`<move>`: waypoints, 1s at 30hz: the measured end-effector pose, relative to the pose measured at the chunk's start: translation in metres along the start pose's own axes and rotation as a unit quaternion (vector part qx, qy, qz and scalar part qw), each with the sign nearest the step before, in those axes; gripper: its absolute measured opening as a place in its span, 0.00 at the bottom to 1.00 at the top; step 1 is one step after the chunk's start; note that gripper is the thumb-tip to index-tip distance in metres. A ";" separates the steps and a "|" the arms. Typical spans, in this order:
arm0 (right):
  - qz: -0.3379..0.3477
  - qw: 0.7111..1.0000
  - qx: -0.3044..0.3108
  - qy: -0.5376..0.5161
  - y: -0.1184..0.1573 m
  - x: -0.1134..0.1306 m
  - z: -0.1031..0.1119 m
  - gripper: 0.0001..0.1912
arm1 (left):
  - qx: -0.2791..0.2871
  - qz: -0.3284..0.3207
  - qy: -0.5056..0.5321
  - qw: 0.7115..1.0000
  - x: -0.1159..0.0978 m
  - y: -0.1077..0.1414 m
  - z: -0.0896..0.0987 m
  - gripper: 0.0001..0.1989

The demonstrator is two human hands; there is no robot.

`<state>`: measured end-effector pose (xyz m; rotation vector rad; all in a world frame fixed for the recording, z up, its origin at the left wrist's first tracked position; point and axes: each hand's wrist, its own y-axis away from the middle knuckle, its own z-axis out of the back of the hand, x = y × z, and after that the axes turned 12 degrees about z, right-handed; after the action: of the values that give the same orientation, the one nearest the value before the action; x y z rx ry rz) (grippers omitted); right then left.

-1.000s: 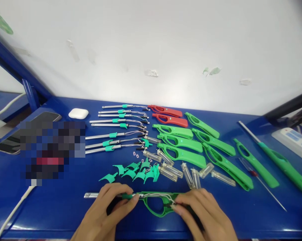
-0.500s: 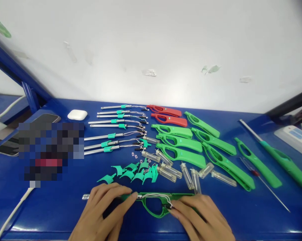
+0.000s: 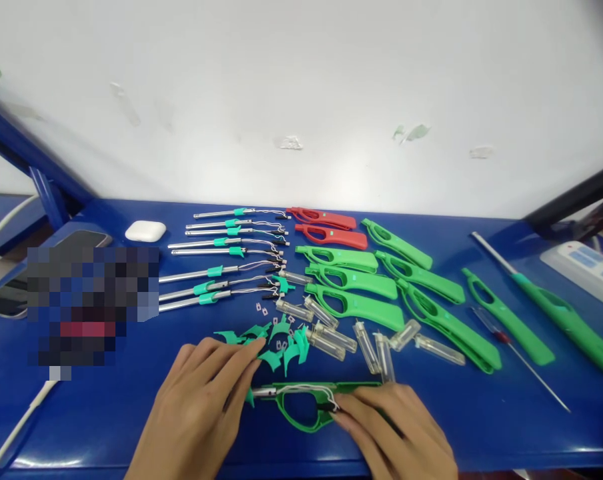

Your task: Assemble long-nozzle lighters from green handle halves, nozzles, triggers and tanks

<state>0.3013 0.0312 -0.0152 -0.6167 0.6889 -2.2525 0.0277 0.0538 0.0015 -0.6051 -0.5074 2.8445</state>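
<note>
My left hand (image 3: 201, 393) stretches over the small teal plastic pieces (image 3: 296, 351), its fingertips at the nearest ones. Its thumb and forefinger are slightly apart, with no piece visibly held. Below its fingers, a green lighter handle half (image 3: 301, 427) lies with its hollow side up. A metal lighter tube (image 3: 265, 392) sits at its left end, partly hidden by my left hand. White wires (image 3: 311, 387) run from the tube to a small black igniter (image 3: 326, 407). My right hand (image 3: 396, 427) pinches this igniter at the handle and covers the handle's right part.
Several metal tubes with wires (image 3: 216, 272) lie at the back left. Red handles (image 3: 331, 236) and green handles (image 3: 356, 283) lie behind clear fuel tanks (image 3: 366, 347). At right are a screwdriver (image 3: 531, 370), a finished-looking lighter (image 3: 566, 320) and a power strip (image 3: 589, 267).
My left hand has left the metal tube and moved up to the teal pieces. My right hand has stayed at the igniter. The whole view has shifted slightly.
</note>
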 end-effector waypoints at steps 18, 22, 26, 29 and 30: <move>0.016 0.999 0.012 -0.025 0.003 -0.007 0.001 0.06 | 0.061 -0.108 -0.022 0.992 -0.017 0.039 -0.014 0.25; 0.009 0.999 0.000 -0.040 -0.001 -0.002 0.001 0.06 | 0.074 -0.093 0.005 0.993 -0.018 0.037 -0.015 0.23; -0.039 0.998 -0.011 -0.054 -0.006 0.006 0.002 0.06 | 0.082 -0.088 0.023 0.992 -0.021 0.032 -0.014 0.21; -0.040 0.997 0.001 -0.059 -0.005 0.006 0.003 0.07 | 0.071 -0.086 0.047 0.993 -0.024 0.028 -0.015 0.20; -0.033 0.998 0.008 -0.059 -0.004 0.004 0.003 0.07 | 0.071 -0.083 0.055 0.992 -0.025 0.028 -0.015 0.21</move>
<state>0.2983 0.0298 -0.0097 -0.7681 0.6008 -2.2596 0.0531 0.0264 -0.0128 -0.6573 -0.3175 2.6453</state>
